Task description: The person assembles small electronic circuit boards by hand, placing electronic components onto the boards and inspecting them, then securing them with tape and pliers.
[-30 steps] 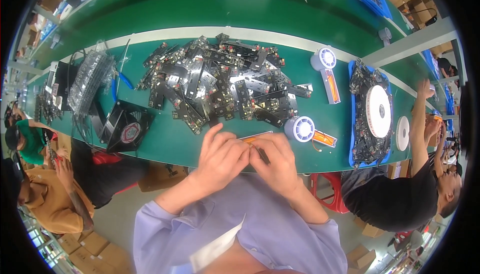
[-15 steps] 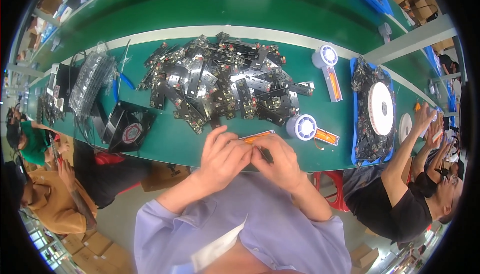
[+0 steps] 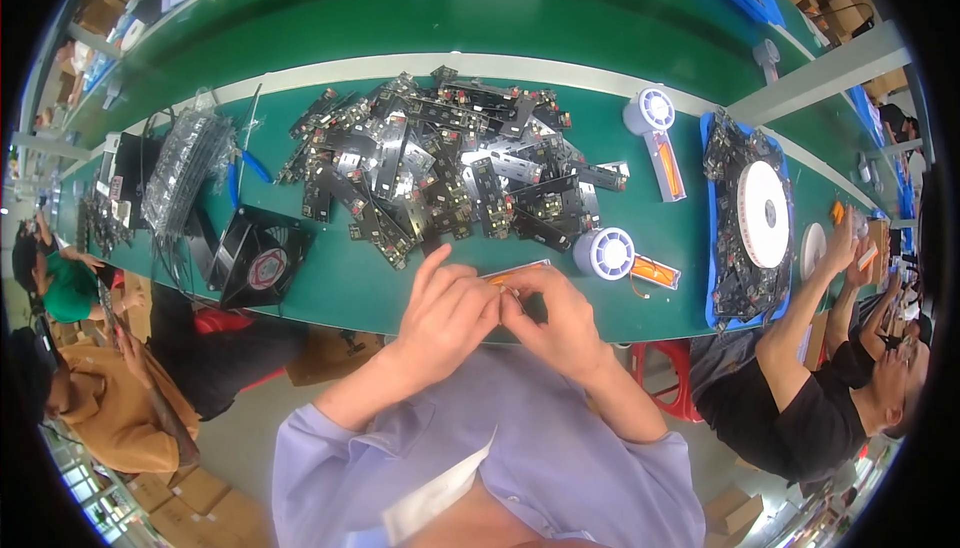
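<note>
My left hand (image 3: 443, 316) and my right hand (image 3: 556, 322) meet at the near edge of the green table, fingertips pinched together. Between and behind them shows the end of a narrow pale piece with an orange strip (image 3: 522, 271), much like the handles of the fans nearby; the rest is hidden by my fingers. My left hand is closed around it, index finger raised. The small item at my right fingertips is too small to make out. Just right lies a lavender handheld fan (image 3: 605, 254) with an orange-filled handle; beyond it rests a second fan (image 3: 656, 113).
A heap of black circuit-board strips (image 3: 440, 163) covers the table's middle. A black square fan (image 3: 262, 258), blue-handled pliers (image 3: 236, 174) and plastic-wrapped parts (image 3: 187, 166) lie left. A blue tray (image 3: 709, 278) of black parts carries a white reel (image 3: 763, 214). Co-workers sit on both sides.
My hands stay together in nearly the same place, with the fingertips shifting slightly and my left index finger a little higher. The co-worker's hands at right have moved.
</note>
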Demonstrator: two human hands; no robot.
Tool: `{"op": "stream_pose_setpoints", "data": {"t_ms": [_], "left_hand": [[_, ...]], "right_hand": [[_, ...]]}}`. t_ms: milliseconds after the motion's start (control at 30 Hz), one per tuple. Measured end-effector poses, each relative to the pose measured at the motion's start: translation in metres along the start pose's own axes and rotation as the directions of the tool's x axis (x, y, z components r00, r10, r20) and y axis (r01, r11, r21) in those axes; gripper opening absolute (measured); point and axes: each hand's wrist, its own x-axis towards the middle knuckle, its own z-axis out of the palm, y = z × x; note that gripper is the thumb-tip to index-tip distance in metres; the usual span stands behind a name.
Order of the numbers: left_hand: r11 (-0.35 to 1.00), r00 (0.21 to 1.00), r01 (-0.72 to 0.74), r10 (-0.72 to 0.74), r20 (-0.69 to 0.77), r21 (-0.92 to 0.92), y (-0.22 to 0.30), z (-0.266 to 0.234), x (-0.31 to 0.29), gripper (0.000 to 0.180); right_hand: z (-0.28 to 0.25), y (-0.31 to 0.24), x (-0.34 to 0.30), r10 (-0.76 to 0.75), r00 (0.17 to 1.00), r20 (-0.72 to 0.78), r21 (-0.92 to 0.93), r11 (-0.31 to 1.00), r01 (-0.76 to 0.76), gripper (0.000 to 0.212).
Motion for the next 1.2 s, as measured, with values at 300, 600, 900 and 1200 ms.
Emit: {"op": "stream_pose_setpoints", "data": {"t_ms": [300, 600, 900, 1200], "left_hand": [[0.998, 0.999, -0.047, 0.047, 0.006, -0.037, -0.004, 0.003, -0.002, 0.025], [0.999, 0.999, -0.026, 0.028, 0.038, -0.039, -0.008, 0.003, -0.002, 0.029], [0.954, 0.961, -0.269, 0.257, 0.098, 0.131, -0.01, -0.001, -0.014, 0.024], [0.942, 0.938, -0.313, 0.287, 0.193, 0.12, -0.015, -0.006, -0.008, 0.028]], "right_hand": [[0.004, 0.007, 0.003, -0.14, 0.989, -0.04, -0.045, 0.989, 0.138, 0.037], [0.002, 0.004, 0.005, -0.084, 0.996, -0.033, -0.02, 0.996, 0.084, 0.032], [-0.007, -0.001, 0.0, 0.055, 0.988, -0.147, -0.182, 0.98, -0.081, 0.021], [-0.002, 0.001, -0.002, 0.024, 0.979, -0.201, -0.211, 0.975, -0.067, 0.023]]}}
